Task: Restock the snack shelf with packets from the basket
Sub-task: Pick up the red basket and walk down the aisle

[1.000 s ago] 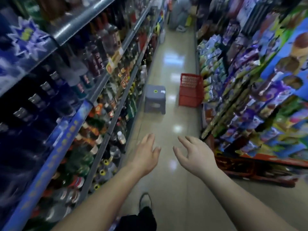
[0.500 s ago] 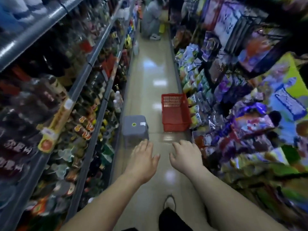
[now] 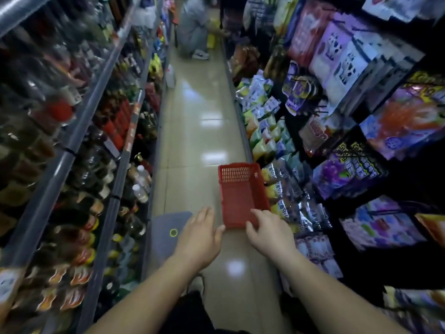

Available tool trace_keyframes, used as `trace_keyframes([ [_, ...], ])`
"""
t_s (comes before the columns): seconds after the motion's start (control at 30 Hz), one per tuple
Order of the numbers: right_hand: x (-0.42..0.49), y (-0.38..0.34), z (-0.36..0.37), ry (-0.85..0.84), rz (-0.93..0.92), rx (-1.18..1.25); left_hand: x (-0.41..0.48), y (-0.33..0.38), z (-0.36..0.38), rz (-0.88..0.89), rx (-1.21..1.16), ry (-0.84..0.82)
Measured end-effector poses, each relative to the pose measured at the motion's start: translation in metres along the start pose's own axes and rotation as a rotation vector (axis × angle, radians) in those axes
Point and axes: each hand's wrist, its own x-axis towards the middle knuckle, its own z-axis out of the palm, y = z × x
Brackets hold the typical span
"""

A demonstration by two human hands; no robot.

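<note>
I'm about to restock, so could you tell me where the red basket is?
In the head view, the red basket stands on the floor right of centre, beside the snack shelf, just beyond the right hand.

Left-side bottles (image 3: 60,109) (blurred, unreadable)

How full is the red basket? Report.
Empty, as far as shows: the basket holds only bare red mesh inside; the right hand hides a near corner.

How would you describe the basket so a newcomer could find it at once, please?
The aisle floor runs between bottle shelves and the snack shelf. The basket stands on it against the snack shelf's foot, beyond the right hand. It alone is red with perforated walls; the stool beside it is grey.
</note>
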Motion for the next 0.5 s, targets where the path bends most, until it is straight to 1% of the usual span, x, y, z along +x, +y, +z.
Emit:
trace_keyframes([
  [0.1,0.042,0.012,-0.017,0.022,0.086,0.053,0.062,0.006,-0.011,0.069,0.007,-0.074],
  [0.2,0.069,0.035,-0.036,0.026,0.196,0.093,0.118,0.026,-0.016,0.152,0.028,-0.155],
  [0.37,0.125,0.095,-0.060,0.001,0.375,0.169,0.226,0.086,-0.003,0.289,0.048,-0.235],
  [0.5,0.180,0.150,-0.074,-0.024,0.441,0.209,0.297,0.134,0.013,0.329,0.043,-0.260],
])
